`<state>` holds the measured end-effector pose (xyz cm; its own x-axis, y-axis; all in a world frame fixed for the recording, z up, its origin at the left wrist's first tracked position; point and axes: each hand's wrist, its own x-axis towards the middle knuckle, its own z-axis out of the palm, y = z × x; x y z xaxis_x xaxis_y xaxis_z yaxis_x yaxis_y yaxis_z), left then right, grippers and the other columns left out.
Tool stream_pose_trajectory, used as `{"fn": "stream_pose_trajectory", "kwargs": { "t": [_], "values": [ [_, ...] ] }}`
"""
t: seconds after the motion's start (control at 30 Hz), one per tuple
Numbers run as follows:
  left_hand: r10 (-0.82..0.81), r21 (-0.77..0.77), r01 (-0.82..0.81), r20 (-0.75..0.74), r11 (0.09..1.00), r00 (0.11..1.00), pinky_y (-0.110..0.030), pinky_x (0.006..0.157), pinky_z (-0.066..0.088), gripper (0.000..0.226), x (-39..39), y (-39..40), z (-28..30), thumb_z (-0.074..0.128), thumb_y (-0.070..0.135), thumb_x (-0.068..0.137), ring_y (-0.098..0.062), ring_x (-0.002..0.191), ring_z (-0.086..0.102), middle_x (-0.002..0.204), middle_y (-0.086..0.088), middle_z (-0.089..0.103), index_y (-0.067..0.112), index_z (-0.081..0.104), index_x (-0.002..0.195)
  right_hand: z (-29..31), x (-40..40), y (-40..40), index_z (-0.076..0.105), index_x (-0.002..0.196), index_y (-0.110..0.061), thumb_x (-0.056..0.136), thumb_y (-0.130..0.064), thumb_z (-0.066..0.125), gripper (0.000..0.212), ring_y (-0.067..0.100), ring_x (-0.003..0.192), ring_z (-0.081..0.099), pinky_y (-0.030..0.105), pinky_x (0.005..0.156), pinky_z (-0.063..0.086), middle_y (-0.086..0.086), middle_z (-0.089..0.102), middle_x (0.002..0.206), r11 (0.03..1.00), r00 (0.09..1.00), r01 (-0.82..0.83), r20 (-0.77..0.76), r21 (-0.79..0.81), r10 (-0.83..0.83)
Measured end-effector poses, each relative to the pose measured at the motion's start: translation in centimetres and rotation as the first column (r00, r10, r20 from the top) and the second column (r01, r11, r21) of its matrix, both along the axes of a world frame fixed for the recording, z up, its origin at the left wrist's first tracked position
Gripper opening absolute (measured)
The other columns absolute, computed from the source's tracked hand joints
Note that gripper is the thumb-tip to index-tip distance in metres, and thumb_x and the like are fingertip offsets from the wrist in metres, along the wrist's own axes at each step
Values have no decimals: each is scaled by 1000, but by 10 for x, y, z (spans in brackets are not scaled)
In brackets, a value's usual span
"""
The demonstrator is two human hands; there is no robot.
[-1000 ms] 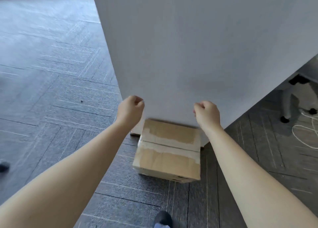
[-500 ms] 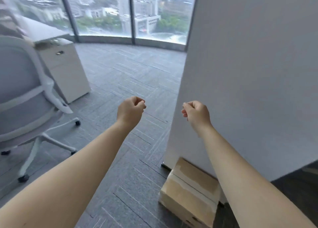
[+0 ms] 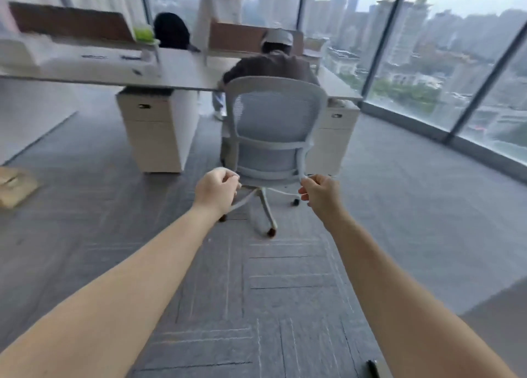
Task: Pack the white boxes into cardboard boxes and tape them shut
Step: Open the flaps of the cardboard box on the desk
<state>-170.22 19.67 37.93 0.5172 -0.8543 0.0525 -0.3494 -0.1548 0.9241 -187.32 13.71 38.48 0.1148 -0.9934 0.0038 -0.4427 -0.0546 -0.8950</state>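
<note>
A wide office floor of grey carpet tiles (image 3: 285, 292) is filling the view, with tall glass windows (image 3: 427, 49) showing city towers behind. A moment ago a large white wall and a taped brown cardboard box at its foot were sitting right in front of the person; now both are gone from sight, so the view has been swinging away from that sealed box and out across the room. My reading is that one box is finished and the person is turning to fetch more, though no white boxes are showing anywhere here.

One long pale desk (image 3: 171, 72) is running across the middle, with two cream drawer cabinets (image 3: 156, 132) standing under it. One grey mesh office chair on castors (image 3: 273, 132) is facing the desk, and one seated person in a dark top and pale cap (image 3: 273, 64) is sitting in it. One standing person in pale clothes (image 3: 219, 9) is leaning over the far side. One flattened brown cardboard piece (image 3: 14, 186) is lying on the floor at the far left edge, well apart from the hands.

Two bare forearms are reaching forward. The left hand (image 3: 216, 189) is curled into a loose fist, and the right hand (image 3: 320, 192) is curled likewise; neither is holding anything visible.
</note>
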Motion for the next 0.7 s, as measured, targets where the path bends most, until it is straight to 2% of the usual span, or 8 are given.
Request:
{"fn": "stream_pose_trajectory", "kwargs": {
  "t": [0.13, 0.2, 0.27, 0.43, 0.57, 0.7],
  "values": [
    [211, 4, -210, -20, 978, 977, -33, 83, 47, 30, 76, 42, 1, 46, 10, 91, -18, 64, 54, 66, 7, 57, 23, 51, 64, 1, 89, 11, 57, 65, -3, 92, -21, 48, 33, 26, 75, 55, 43, 76, 49, 20, 62, 76, 979, 979, -203, -36, -28, 202],
    [289, -2, -289, -12, 957, 957, -31, 80, 47, 30, 113, 63, 4, 47, 11, 92, -12, 62, 53, 66, 8, 56, 22, 51, 65, 4, 135, 19, 51, 57, -13, 91, -21, 48, 35, 26, 72, 54, 40, 71, 46, 16, 59, 73, 958, 958, -286, -36, -32, 285],
    [353, -13, -353, -9, 936, 936, -28, 70, 44, 28, 151, 81, 8, 46, 11, 92, -18, 68, 54, 68, 8, 57, 21, 51, 66, 5, 180, 24, 48, 59, -15, 91, -21, 48, 33, 24, 70, 52, 36, 67, 42, 11, 59, 71, 931, 932, -363, -25, -20, 363],
    [466, -15, -467, -9, 884, 885, -24, 62, 40, 15, 253, 111, 12, 45, 13, 92, -20, 79, 54, 72, 7, 57, 13, 56, 81, 12, 294, 37, 52, 65, -18, 93, -23, 48, 28, 19, 74, 54, 33, 73, 45, -4, 57, 67, 872, 872, -490, 8, 2, 490],
    [524, -2, -524, -1, 852, 852, -22, 62, 39, 25, 342, 129, 21, 45, 14, 92, -15, 75, 53, 74, 8, 58, 21, 52, 69, 20, 392, 43, 52, 65, -18, 93, -23, 49, 29, 20, 73, 54, 32, 72, 44, -4, 58, 67, 836, 836, -548, 21, -6, 548],
    [576, -15, -576, -5, 817, 818, -20, 62, 38, 26, 419, 145, 33, 45, 12, 92, -12, 71, 51, 73, 10, 56, 21, 52, 68, 27, 480, 49, 51, 63, -19, 93, -23, 50, 30, 17, 67, 52, 34, 73, 44, -5, 57, 65, 808, 806, -589, 60, -12, 589]
  ]
}}
